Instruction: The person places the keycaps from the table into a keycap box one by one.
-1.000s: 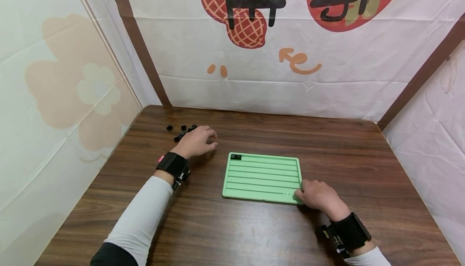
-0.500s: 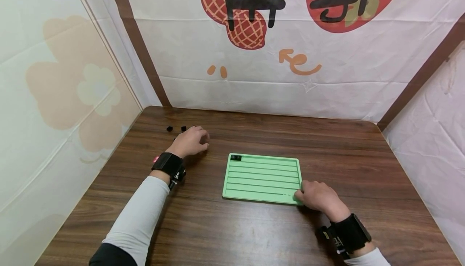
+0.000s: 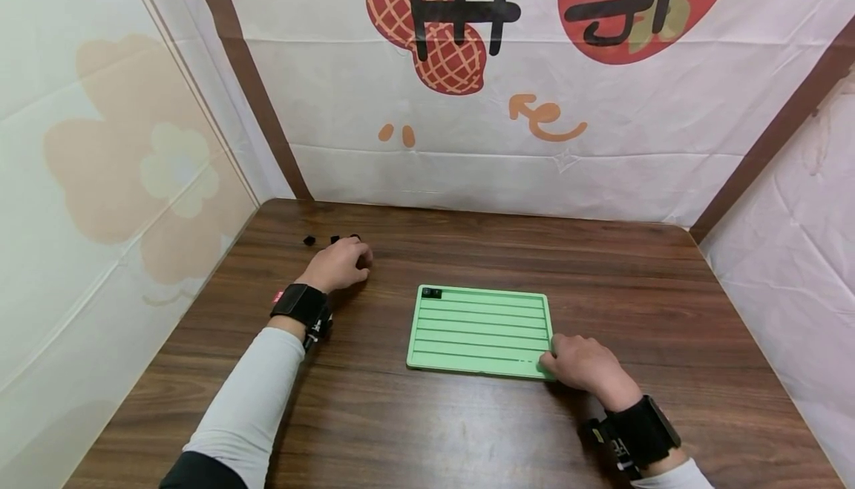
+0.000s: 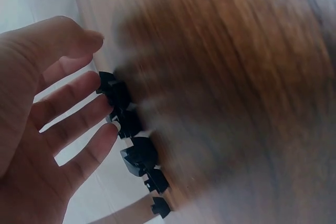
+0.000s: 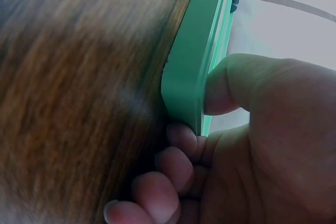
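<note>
A green board [image 3: 477, 333] with raised rows lies flat on the table. Two small black keycap-like blocks [image 3: 431, 293] sit side by side in its top left corner. At the board's lower right corner my right hand [image 3: 584, 363] holds on, thumb [image 5: 223, 90] on the top and curled fingers against the side. My left hand [image 3: 336, 264] is over at the far left among loose black keycap-like blocks [image 4: 140, 153], its fingers loosely bent with the thumb apart. The fingertips are at the blocks, and nothing is gripped. From the head view that hand hides most of the pile.
One loose black block [image 3: 309, 240] lies left of the pile, near the left side of the brown wooden table [image 3: 401, 430]. White printed fabric walls [image 3: 467, 177] stand behind the table and at both sides.
My left hand has shifted left over the pile, covering more of the black blocks. The right hand keeps its place at the board's corner, and the board has not visibly moved.
</note>
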`<state>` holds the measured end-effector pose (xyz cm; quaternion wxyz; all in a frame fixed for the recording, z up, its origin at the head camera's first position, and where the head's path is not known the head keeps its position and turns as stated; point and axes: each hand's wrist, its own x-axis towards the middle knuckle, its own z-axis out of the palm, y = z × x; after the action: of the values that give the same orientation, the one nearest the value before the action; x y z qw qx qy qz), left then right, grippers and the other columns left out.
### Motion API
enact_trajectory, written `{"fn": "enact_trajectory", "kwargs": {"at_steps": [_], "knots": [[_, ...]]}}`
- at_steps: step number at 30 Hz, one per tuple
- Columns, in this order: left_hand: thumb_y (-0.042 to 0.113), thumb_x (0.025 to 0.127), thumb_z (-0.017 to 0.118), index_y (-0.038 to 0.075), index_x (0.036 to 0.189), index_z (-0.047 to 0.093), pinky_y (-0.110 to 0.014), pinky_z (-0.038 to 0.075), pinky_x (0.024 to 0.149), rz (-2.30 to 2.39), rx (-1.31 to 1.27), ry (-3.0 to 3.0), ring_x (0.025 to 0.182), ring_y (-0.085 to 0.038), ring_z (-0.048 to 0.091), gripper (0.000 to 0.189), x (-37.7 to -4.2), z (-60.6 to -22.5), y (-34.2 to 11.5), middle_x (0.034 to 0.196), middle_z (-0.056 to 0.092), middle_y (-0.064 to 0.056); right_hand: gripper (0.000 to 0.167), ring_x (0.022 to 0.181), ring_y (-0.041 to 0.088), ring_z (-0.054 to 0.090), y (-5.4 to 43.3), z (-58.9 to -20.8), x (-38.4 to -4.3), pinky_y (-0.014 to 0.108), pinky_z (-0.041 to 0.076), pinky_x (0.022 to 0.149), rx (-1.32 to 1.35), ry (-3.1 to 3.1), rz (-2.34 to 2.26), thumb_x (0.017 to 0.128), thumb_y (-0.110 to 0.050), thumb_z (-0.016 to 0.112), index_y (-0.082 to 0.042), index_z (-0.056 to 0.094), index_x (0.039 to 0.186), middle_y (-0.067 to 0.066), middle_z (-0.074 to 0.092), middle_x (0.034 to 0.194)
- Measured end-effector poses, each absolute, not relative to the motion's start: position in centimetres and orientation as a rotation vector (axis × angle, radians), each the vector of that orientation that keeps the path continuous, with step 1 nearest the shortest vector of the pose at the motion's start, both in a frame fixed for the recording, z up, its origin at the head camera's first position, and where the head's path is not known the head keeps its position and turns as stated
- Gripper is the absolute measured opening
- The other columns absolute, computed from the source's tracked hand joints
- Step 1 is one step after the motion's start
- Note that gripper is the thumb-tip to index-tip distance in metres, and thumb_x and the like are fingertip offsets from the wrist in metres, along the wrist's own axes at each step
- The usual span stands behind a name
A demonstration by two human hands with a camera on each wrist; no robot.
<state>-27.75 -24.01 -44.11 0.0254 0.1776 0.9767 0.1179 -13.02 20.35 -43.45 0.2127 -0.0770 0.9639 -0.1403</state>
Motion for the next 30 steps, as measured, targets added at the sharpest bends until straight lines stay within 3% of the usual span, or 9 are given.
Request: {"fn": "enact_trajectory", "kwargs": {"at_steps": [17,30], "knots": [[0.008,0.089,0.07,0.01,0.113,0.071,-0.047,0.05,0.091,0.298,0.514,3.008,0.11,-0.029,0.058,0.024,-28.14,-44.15,-24.61,0.116,0.063,-0.01,0.023,0.059,0.018,0.034,20.26,-43.49,-12.93,0.032,0.027,0.058,-0.205,2.686,-0.405,0.096,-0.024,0.051,-0.01,0.052,0.078,0.002,0.038,0.067],[-0.001,0.089,0.066,0.004,0.113,0.071,-0.048,0.051,0.094,0.28,0.542,2.997,0.111,-0.031,0.06,0.025,-28.26,-44.17,-24.65,0.115,0.063,-0.013,0.024,0.058,0.018,0.034,20.26,-43.56,-12.98,0.032,0.027,0.058,-0.217,2.694,-0.405,0.097,-0.024,0.051,-0.01,0.051,0.077,0.002,0.038,0.066]]}}
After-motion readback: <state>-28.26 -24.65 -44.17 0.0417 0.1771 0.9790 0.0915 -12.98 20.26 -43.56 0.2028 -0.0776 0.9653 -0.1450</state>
